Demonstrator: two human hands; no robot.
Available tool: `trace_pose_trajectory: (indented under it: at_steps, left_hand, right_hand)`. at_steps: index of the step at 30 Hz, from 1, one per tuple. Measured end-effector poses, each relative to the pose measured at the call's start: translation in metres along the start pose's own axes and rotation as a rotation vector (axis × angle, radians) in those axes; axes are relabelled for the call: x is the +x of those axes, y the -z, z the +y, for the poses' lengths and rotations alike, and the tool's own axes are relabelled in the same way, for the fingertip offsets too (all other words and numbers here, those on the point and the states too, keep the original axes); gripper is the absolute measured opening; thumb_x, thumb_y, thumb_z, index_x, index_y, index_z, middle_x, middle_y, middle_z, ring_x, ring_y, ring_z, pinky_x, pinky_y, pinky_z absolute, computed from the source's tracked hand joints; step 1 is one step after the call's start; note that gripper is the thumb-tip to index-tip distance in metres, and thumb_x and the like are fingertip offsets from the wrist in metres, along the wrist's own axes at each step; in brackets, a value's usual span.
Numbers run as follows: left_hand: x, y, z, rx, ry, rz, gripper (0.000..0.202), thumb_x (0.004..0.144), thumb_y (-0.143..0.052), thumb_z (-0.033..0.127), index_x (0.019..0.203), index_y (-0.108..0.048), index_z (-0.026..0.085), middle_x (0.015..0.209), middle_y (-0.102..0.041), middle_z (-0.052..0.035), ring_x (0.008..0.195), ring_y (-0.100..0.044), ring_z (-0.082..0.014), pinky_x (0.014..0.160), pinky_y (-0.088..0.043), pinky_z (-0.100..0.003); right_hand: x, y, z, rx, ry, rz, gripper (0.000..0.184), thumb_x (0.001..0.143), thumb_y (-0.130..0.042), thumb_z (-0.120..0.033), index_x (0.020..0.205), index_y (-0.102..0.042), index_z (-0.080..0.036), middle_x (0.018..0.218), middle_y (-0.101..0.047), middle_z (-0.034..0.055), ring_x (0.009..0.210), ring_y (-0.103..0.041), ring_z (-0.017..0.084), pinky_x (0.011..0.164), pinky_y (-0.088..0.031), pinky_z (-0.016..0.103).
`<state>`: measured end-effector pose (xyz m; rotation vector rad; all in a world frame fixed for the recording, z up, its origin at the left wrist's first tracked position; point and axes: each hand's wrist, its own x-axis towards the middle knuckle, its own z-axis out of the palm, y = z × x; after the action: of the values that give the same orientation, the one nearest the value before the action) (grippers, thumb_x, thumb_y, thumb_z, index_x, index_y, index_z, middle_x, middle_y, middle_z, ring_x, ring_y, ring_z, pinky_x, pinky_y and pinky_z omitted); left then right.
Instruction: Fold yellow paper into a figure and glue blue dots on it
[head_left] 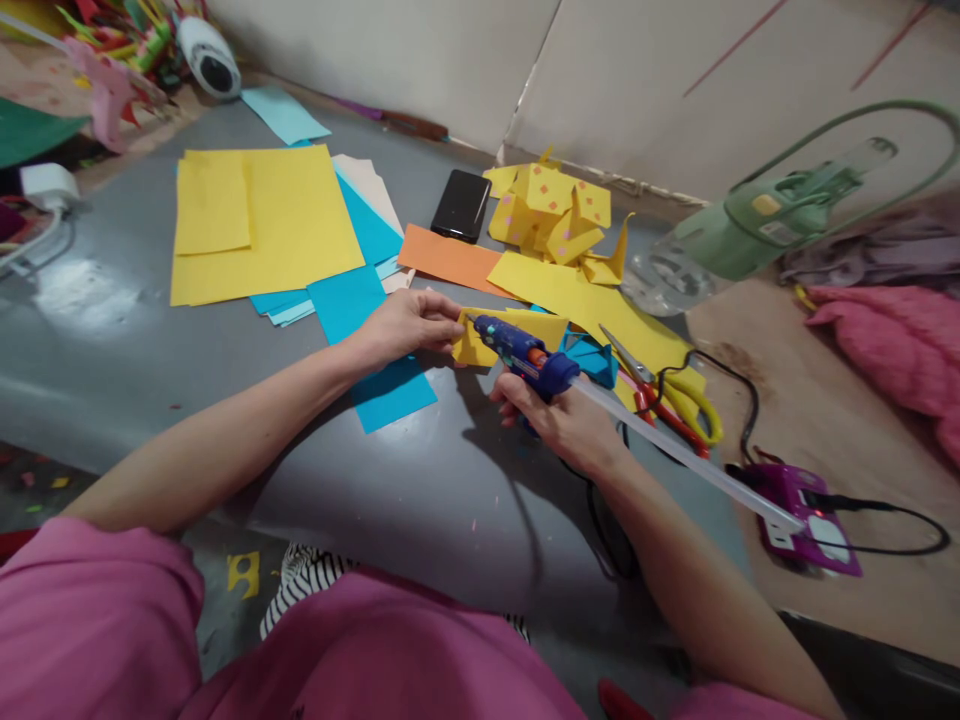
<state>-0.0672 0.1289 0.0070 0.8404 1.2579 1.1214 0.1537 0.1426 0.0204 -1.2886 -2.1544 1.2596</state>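
Note:
My right hand (559, 420) is closed round a blue glue gun (525, 358) with a long clear glue stick (675, 450) sticking out behind it. The nozzle points left at a folded yellow paper piece (469, 345). My left hand (409, 322) pinches that yellow piece at its left edge, holding it on the grey surface (112, 350). A blue paper strip (375, 340) lies under my left wrist.
Yellow sheets (262, 220) on blue paper lie at the back left. A black phone (460, 204), orange paper (450, 258), dotted yellow folded shapes (551, 215), scissors (667, 395), a green fan (765, 215) and a purple power strip (806, 510) with black cable surround the hands.

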Motion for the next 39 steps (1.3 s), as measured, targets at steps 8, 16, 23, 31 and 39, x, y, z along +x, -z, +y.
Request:
trace_pose_trajectory:
  at_steps: [8, 16, 23, 31, 39]
  left_hand:
    - [-0.0020, -0.0001, 0.0007, 0.027, 0.010, -0.011, 0.011, 0.080, -0.073, 0.009, 0.091, -0.072, 0.011, 0.077, -0.074, -0.0035, 0.067, -0.070, -0.0113, 0.073, -0.060, -0.027]
    - [-0.0037, -0.0024, 0.0026, 0.003, 0.032, -0.003, 0.009, 0.082, -0.071, 0.007, 0.090, -0.071, 0.011, 0.074, -0.073, -0.0027, 0.065, -0.070, -0.0112, 0.072, -0.060, -0.027]
    - [-0.0007, -0.0009, 0.0000, -0.006, 0.020, -0.016, 0.010, 0.080, -0.072, 0.006, 0.089, -0.070, 0.012, 0.075, -0.073, -0.0027, 0.068, -0.069, -0.0108, 0.074, -0.060, -0.027]
    - [-0.0027, -0.0011, 0.0007, -0.001, 0.022, -0.019, 0.009, 0.082, -0.071, 0.007, 0.089, -0.070, 0.012, 0.073, -0.072, -0.0025, 0.064, -0.069, -0.0110, 0.070, -0.059, -0.026]
    - [-0.0013, -0.0007, -0.0005, -0.004, 0.028, -0.020, 0.010, 0.079, -0.073, 0.007, 0.088, -0.070, 0.012, 0.072, -0.072, -0.0020, 0.065, -0.069, -0.0108, 0.071, -0.059, -0.026]
  right_hand:
    - [-0.0003, -0.0003, 0.0014, 0.009, -0.028, -0.010, 0.061, 0.077, -0.059, -0.083, 0.080, -0.064, -0.022, 0.074, -0.070, 0.0072, 0.062, -0.068, 0.023, 0.057, -0.058, 0.039]
    - [-0.0004, -0.0001, 0.0045, 0.004, -0.010, -0.003, 0.059, 0.079, -0.060, -0.081, 0.080, -0.062, -0.022, 0.071, -0.068, 0.0054, 0.059, -0.067, 0.021, 0.055, -0.056, 0.037]
    - [-0.0010, 0.0004, 0.0041, -0.040, -0.011, 0.001, 0.059, 0.080, -0.059, -0.080, 0.074, -0.061, -0.022, 0.064, -0.066, 0.0041, 0.053, -0.064, 0.019, 0.051, -0.053, 0.034]
    - [-0.0009, 0.0009, 0.0028, -0.001, -0.013, 0.012, 0.055, 0.080, -0.062, -0.077, 0.072, -0.061, -0.023, 0.060, -0.065, 0.0031, 0.049, -0.061, 0.018, 0.047, -0.053, 0.033]
    - [-0.0011, -0.0013, 0.0035, 0.052, -0.027, 0.015, 0.052, 0.078, -0.067, -0.074, 0.077, -0.061, -0.023, 0.061, -0.064, 0.0021, 0.049, -0.060, 0.017, 0.046, -0.053, 0.033]
